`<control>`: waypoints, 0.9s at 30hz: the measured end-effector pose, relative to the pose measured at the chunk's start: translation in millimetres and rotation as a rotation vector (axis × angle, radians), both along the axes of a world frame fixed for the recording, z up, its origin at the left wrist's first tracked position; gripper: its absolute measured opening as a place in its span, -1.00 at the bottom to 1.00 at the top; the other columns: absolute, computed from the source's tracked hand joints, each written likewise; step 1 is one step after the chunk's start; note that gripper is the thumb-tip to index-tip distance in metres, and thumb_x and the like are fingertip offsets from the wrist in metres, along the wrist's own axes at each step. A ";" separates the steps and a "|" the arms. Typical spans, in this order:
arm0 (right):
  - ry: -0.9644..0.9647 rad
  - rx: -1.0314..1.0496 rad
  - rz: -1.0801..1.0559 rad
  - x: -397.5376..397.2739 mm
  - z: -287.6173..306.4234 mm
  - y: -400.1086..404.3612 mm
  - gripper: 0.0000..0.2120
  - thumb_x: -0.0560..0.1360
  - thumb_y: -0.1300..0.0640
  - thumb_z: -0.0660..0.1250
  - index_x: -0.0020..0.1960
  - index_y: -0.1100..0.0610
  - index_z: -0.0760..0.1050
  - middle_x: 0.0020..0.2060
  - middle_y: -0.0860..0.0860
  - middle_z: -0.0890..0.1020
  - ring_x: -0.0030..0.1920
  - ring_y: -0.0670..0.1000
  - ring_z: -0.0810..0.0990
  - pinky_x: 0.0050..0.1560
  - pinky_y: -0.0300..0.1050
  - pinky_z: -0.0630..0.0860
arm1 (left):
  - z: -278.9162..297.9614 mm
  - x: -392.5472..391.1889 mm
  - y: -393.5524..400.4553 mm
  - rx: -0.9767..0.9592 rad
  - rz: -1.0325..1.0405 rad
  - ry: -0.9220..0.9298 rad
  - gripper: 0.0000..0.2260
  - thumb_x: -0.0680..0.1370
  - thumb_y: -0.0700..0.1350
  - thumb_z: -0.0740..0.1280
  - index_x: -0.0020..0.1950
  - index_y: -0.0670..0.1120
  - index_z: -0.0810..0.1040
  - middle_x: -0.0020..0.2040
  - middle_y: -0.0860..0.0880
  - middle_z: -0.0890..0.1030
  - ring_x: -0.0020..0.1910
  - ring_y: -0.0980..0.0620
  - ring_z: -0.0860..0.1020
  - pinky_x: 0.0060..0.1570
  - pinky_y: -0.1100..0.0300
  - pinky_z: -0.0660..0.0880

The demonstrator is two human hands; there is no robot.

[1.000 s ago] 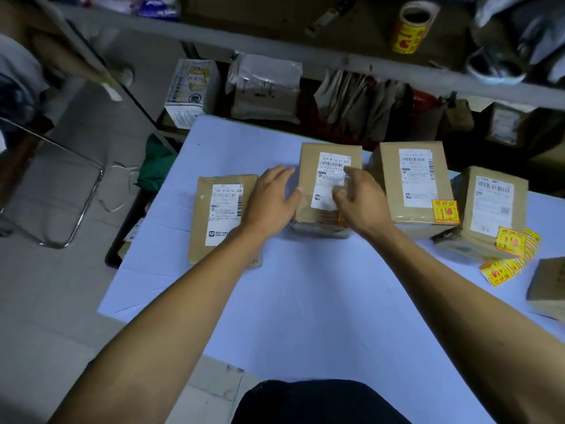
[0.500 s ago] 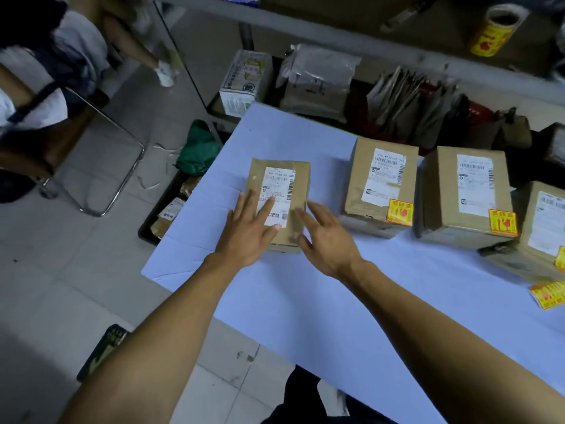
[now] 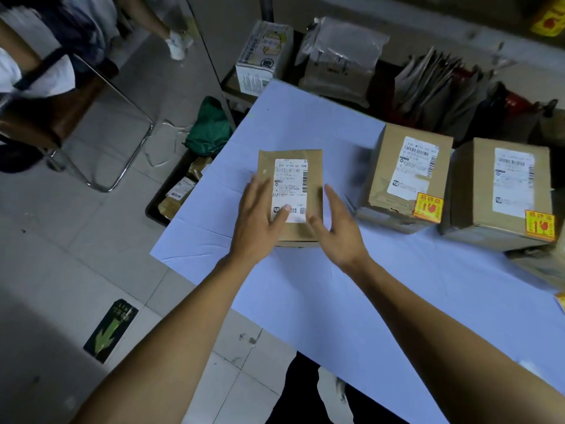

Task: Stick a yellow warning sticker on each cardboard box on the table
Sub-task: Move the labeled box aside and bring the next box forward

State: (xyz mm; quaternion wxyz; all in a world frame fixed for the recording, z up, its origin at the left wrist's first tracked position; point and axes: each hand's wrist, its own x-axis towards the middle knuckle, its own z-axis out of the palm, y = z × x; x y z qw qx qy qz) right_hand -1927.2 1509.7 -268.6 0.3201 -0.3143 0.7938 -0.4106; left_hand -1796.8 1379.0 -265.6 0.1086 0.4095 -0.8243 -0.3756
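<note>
Hands frame the flat cardboard box (image 3: 290, 191) mid-frame on the blue table (image 3: 336, 301): left hand (image 3: 260, 221) lies with fingers straight across its label, right hand (image 3: 339, 231) open at its right edge, while rightward two stickered boxes (image 3: 406, 175) (image 3: 504, 191) stand, another cut off.

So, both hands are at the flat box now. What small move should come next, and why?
Probably the right hand should go for a fresh yellow sticker. The flat box shows only a white label, while the two boxes to its right already carry a yellow sticker each. The left hand lies open on the flat box, and neither hand holds a sticker.
</note>
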 end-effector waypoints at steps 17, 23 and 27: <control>-0.634 -0.078 -0.217 -9.1 -16.6 -40.2 -0.34 0.63 -0.07 0.23 0.62 -0.14 -0.02 0.45 -0.16 0.44 0.41 -0.10 0.44 0.51 0.03 0.26 | -12.1 -8.1 -22.7 0.868 0.296 0.317 -0.67 0.61 0.03 0.31 0.38 0.23 0.43 0.17 0.15 0.67 0.16 0.06 0.63 0.09 -0.01 0.59; -0.563 -0.199 -0.223 -18.5 43.4 -27.6 -0.29 0.52 -0.16 0.26 0.59 -0.22 0.05 0.41 -0.24 0.46 0.38 -0.15 0.46 0.48 0.02 0.30 | 46.0 -19.0 -12.3 0.816 0.243 0.436 -0.68 0.53 0.09 0.35 0.28 0.29 0.50 0.17 0.17 0.67 0.12 0.11 0.65 -0.04 0.10 0.61; -0.513 -0.266 -0.229 -26.5 85.6 -6.1 -0.29 0.50 -0.17 0.27 0.59 -0.22 0.08 0.45 -0.22 0.44 0.40 -0.11 0.45 0.47 0.08 0.32 | 85.5 -30.2 6.4 0.795 0.186 0.518 -0.67 0.54 0.06 0.35 0.30 0.27 0.50 0.18 0.16 0.67 0.13 0.09 0.65 -0.07 0.13 0.62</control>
